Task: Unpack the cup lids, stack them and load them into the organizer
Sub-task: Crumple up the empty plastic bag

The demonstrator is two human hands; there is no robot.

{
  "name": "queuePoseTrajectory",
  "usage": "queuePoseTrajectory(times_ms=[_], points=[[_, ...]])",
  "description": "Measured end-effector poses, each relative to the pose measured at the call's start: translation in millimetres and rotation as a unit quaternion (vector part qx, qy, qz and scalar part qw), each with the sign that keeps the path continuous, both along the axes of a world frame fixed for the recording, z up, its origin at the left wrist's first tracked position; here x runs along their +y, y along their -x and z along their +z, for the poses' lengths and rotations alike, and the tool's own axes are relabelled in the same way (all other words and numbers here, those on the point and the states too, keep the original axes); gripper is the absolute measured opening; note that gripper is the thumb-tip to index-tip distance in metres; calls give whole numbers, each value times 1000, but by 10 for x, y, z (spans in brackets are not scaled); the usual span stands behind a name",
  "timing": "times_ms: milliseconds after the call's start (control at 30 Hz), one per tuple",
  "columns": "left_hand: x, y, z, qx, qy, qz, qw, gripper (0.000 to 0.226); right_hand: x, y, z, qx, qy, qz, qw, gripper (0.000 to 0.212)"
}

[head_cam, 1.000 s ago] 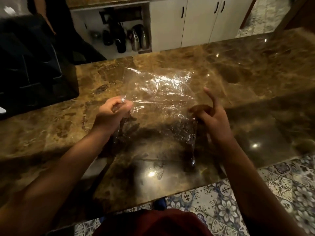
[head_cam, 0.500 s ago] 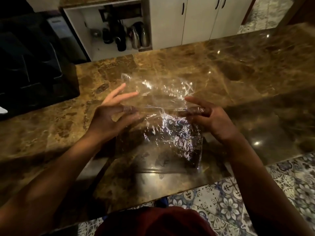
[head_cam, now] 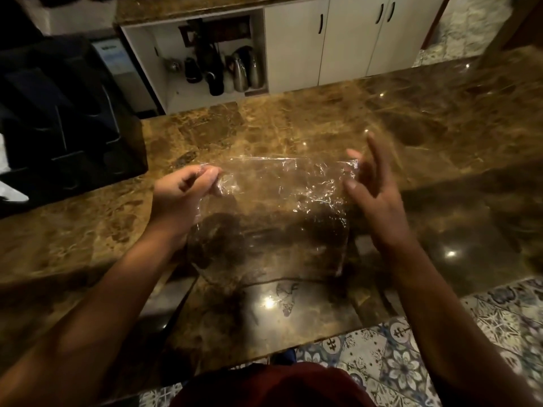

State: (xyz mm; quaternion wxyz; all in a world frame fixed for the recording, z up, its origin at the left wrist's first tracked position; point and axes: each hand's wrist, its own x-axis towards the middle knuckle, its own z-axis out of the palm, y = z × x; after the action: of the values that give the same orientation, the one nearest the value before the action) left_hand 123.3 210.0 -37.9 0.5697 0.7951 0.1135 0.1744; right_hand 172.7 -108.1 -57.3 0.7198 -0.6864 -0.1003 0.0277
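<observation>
Nearest, a dark red garment (head_cam: 273,386) at the bottom edge, patterned floor tiles (head_cam: 390,359) beside it. Above the table (head_cam: 293,312), a clear plastic bag (head_cam: 279,207) held up between both hands, its top edge running left to right, its body hanging down toward the table. Left hand (head_cam: 183,195) curled shut, pinching the bag's upper left corner. Right hand (head_cam: 373,192) spread, fingers fanned, only thumb and a fingertip at the upper right corner; whether actually gripping, cannot tell. Lids: possibly the dark mass low in the bag, too dim to be sure. Mouth of the bag likely along that top edge, between the two hands, equally near each. Farther left, a black organizer (head_cam: 67,136) on the table; beyond, white cabinets (head_cam: 346,39) with kettles (head_cam: 246,69).
</observation>
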Motion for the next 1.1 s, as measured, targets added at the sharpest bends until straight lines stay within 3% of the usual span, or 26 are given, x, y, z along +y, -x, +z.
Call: queuePoseTrajectory(times_ms=[100,167,300,367,567,733,800,933,1100], points=[[-5,-19,-33,14,10,4,1000,15,159,34,-7,-13,29,65,997,101],[-10,-35,-50,14,-26,20,999,17,232,56,-10,-18,30,58,998,103],[-6,-79,-108,5,-12,51,999,17,288,139,-112,-14,-14,56,998,106],[-25,-89,-143,-6,-14,68,998,17,327,194,-113,-24,10,31,999,107],[-94,-104,-206,-3,-40,114,993,19,351,201,-210,-79,107,-13,991,66],[-139,-118,-188,-27,47,152,987,13,347,187,-187,-9,54,-54,997,51],[-130,-96,-177,-38,65,141,987,12,303,195,-152,24,15,-27,999,59],[-106,-40,-82,-46,63,81,994,39,224,218,-120,91,-7,105,990,68],[-2,124,-73,-8,139,0,990,54,306,199,-101,44,-35,63,996,75]])
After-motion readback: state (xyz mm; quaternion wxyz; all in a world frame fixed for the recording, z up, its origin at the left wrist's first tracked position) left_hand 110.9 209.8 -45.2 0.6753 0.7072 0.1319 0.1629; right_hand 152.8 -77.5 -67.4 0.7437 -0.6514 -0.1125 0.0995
